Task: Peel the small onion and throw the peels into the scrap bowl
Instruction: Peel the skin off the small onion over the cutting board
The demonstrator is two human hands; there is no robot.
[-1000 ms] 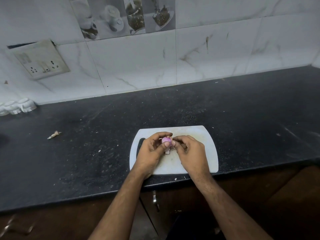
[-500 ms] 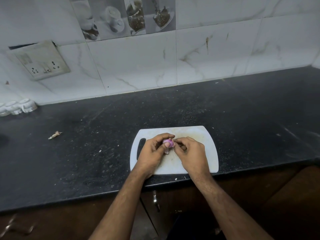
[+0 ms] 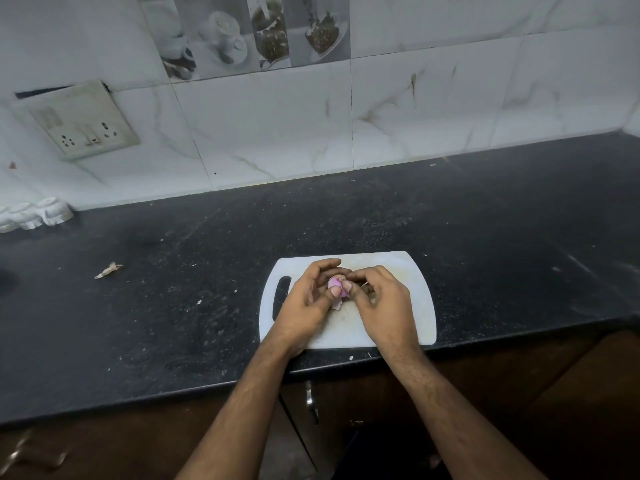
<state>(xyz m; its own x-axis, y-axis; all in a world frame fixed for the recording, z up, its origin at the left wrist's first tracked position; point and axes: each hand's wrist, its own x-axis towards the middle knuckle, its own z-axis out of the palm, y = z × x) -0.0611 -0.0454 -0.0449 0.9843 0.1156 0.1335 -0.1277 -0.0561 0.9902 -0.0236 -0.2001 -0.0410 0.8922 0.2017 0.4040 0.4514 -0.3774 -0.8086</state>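
A small pink-purple onion (image 3: 336, 283) is held just above a white cutting board (image 3: 414, 306) near the counter's front edge. My left hand (image 3: 308, 301) grips the onion, its thumb lying across the front of it. My right hand (image 3: 379, 299) pinches at the onion's right side with curled fingers. A pale strip of peel (image 3: 336, 304) hangs below the onion between both thumbs. No scrap bowl is in view.
The black stone counter (image 3: 173, 289) is speckled with crumbs. A loose scrap of peel (image 3: 109, 270) lies at the left. White objects (image 3: 41, 213) sit at the far left by the tiled wall. A socket plate (image 3: 78, 121) hangs on the wall.
Both hands stay on the onion over the board. The fingers have shifted slightly, and more of the onion's pink surface shows between the thumbs.
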